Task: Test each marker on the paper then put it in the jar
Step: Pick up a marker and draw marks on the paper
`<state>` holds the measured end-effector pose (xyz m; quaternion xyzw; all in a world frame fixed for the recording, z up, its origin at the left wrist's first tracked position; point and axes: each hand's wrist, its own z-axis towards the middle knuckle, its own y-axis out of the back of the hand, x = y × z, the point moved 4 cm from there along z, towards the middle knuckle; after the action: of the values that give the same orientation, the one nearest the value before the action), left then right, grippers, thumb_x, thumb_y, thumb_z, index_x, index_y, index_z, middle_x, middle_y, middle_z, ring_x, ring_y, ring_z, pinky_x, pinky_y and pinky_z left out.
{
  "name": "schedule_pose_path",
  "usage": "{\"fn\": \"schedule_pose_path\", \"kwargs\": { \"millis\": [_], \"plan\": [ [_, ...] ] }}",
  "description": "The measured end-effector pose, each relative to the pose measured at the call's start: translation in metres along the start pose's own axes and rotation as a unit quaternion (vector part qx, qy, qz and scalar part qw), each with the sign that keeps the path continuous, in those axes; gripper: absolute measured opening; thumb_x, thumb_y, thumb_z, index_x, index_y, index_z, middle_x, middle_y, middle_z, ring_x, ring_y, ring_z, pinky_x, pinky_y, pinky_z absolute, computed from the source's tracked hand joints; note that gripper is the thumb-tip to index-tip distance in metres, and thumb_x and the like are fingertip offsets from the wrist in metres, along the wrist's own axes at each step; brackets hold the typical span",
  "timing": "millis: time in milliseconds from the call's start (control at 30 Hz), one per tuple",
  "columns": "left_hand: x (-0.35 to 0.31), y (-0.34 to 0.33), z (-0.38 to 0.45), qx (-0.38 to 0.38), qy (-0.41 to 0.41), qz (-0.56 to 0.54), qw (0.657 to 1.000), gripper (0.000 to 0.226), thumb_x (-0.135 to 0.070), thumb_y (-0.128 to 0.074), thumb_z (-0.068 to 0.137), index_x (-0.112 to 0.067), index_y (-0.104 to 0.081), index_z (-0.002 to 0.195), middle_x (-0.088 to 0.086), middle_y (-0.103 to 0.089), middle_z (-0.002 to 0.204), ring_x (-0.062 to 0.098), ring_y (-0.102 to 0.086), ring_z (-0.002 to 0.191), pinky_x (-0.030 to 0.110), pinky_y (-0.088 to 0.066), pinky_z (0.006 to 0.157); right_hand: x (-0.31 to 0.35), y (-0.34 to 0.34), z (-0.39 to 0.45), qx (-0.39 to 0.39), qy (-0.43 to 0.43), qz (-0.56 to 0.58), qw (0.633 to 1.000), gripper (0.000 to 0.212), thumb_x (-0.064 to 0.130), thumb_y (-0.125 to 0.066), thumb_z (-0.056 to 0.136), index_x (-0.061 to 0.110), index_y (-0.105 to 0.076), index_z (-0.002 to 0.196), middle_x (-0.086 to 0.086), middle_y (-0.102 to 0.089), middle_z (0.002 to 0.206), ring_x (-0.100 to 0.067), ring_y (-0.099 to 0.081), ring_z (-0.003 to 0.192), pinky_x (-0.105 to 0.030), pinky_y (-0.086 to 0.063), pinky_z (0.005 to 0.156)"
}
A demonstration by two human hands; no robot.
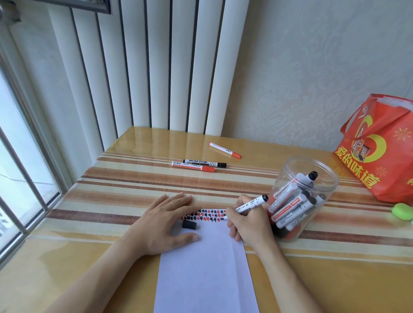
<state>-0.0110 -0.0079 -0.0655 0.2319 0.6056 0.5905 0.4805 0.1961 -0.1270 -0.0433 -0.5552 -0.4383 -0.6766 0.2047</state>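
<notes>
A white sheet of paper (205, 270) lies on the table, with rows of red and black marks along its far edge. My right hand (247, 222) grips a white marker with a black end (252, 203), its tip down on the paper by those marks. My left hand (164, 219) rests flat on the paper's left side, fingers spread. A black cap (189, 224) lies on the paper between my hands. The clear plastic jar (319, 168), right of my right hand, holds several markers. Three markers lie farther back: a black one (204, 164), a red one (193, 167) and another red one (225, 150).
A red gift bag (387, 153) stands at the right edge of the table, with a small green object (403, 211) in front of it. White radiator columns (154, 64) rise behind the table. A window (8, 141) runs along the left side.
</notes>
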Motion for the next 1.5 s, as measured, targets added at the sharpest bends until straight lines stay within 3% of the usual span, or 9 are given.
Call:
{"fn": "schedule_pose_path", "kwargs": {
  "millis": [600, 733, 867, 933, 1033, 1100, 1233, 1367, 1500],
  "plan": [
    [-0.001, 0.000, 0.000, -0.005, -0.004, 0.000, 1.000, 0.080, -0.090, -0.034, 0.085, -0.051, -0.029, 0.154, -0.019, -0.022, 0.166, -0.002, -0.003, 0.154, 0.032, 0.001, 0.127, -0.002, 0.000, 0.001, -0.007, 0.010, -0.003, 1.000, 0.025, 0.011, -0.065, 0.093, 0.009, -0.047, 0.076, -0.015, -0.066, 0.060, -0.021, -0.058, 0.040, -0.026, -0.041, 0.040],
    [-0.002, 0.001, 0.000, -0.009, -0.010, -0.003, 1.000, 0.081, -0.091, -0.034, 0.084, -0.051, -0.029, 0.154, -0.018, -0.022, 0.165, -0.002, -0.003, 0.154, 0.032, 0.001, 0.127, -0.003, -0.001, 0.001, 0.002, 0.003, 0.000, 1.000, 0.027, 0.010, -0.066, 0.090, -0.001, -0.043, 0.080, -0.012, -0.060, 0.057, -0.024, -0.053, 0.041, -0.025, -0.037, 0.039],
    [-0.005, 0.005, -0.002, -0.036, -0.036, -0.036, 0.998, 0.070, -0.084, -0.042, 0.088, -0.051, -0.036, 0.150, -0.022, -0.027, 0.161, -0.003, -0.007, 0.153, 0.033, -0.005, 0.125, 0.000, 0.001, -0.001, -0.017, 0.027, 0.016, 0.999, 0.024, 0.007, -0.063, 0.089, 0.004, -0.044, 0.076, -0.011, -0.060, 0.056, -0.024, -0.051, 0.038, -0.024, -0.035, 0.038],
    [-0.006, 0.009, -0.003, -0.075, -0.059, -0.059, 0.994, 0.051, -0.072, -0.053, 0.093, -0.049, -0.052, 0.138, -0.021, -0.041, 0.150, -0.002, -0.025, 0.147, 0.034, -0.020, 0.121, 0.002, 0.001, -0.001, -0.020, 0.054, 0.035, 0.998, 0.022, 0.006, -0.064, 0.092, 0.008, -0.048, 0.077, -0.010, -0.061, 0.056, -0.022, -0.051, 0.039, -0.023, -0.034, 0.039],
    [-0.006, 0.012, -0.003, -0.113, -0.082, -0.070, 0.988, 0.021, -0.051, -0.062, 0.095, -0.046, -0.066, 0.116, -0.021, -0.052, 0.121, 0.003, -0.047, 0.118, 0.034, -0.042, 0.100, 0.008, -0.003, -0.001, 0.015, 0.092, 0.081, 0.992, 0.023, 0.015, -0.069, 0.094, 0.014, -0.052, 0.078, -0.010, -0.058, 0.057, -0.021, -0.047, 0.040, -0.024, -0.035, 0.042],
    [-0.006, 0.015, -0.003, -0.139, -0.082, -0.084, 0.983, 0.016, -0.040, -0.064, 0.097, -0.040, -0.067, 0.112, -0.020, -0.053, 0.108, 0.006, -0.048, 0.105, 0.029, -0.044, 0.090, 0.013, -0.009, -0.005, 0.066, 0.099, 0.121, 0.985, 0.020, 0.022, -0.072, 0.090, 0.012, -0.056, 0.085, -0.008, -0.055, 0.057, -0.020, -0.045, 0.042, -0.025, -0.034, 0.043],
    [-0.002, 0.021, -0.005, -0.169, -0.054, -0.124, 0.976, 0.012, -0.033, -0.062, 0.098, -0.031, -0.066, 0.109, -0.020, -0.057, 0.103, 0.006, -0.052, 0.102, 0.029, -0.045, 0.087, 0.020, -0.022, -0.015, 0.145, 0.103, 0.159, 0.971, 0.011, 0.019, -0.072, 0.090, 0.015, -0.065, 0.098, -0.009, -0.059, 0.063, -0.022, -0.054, 0.053, -0.030, -0.042, 0.049],
    [-0.004, 0.022, -0.005, -0.166, -0.050, -0.125, 0.977, 0.017, -0.043, -0.054, 0.098, -0.031, -0.064, 0.106, -0.019, -0.058, 0.099, 0.007, -0.054, 0.095, 0.032, -0.047, 0.081, 0.022, -0.030, -0.021, 0.168, 0.105, 0.161, 0.967, 0.010, 0.021, -0.066, 0.093, 0.014, -0.068, 0.099, -0.011, -0.062, 0.077, -0.025, -0.058, 0.059, -0.031, -0.044, 0.051],
    [-0.005, 0.022, -0.006, -0.159, -0.051, -0.129, 0.977, 0.010, -0.036, -0.060, 0.098, -0.034, -0.064, 0.106, -0.022, -0.057, 0.101, 0.005, -0.055, 0.097, 0.026, -0.046, 0.082, 0.021, -0.034, -0.024, 0.166, 0.113, 0.121, 0.972, 0.014, 0.031, -0.067, 0.090, 0.019, -0.069, 0.098, -0.021, -0.061, 0.075, -0.024, -0.059, 0.060, -0.032, -0.045, 0.054]
  ]
}}
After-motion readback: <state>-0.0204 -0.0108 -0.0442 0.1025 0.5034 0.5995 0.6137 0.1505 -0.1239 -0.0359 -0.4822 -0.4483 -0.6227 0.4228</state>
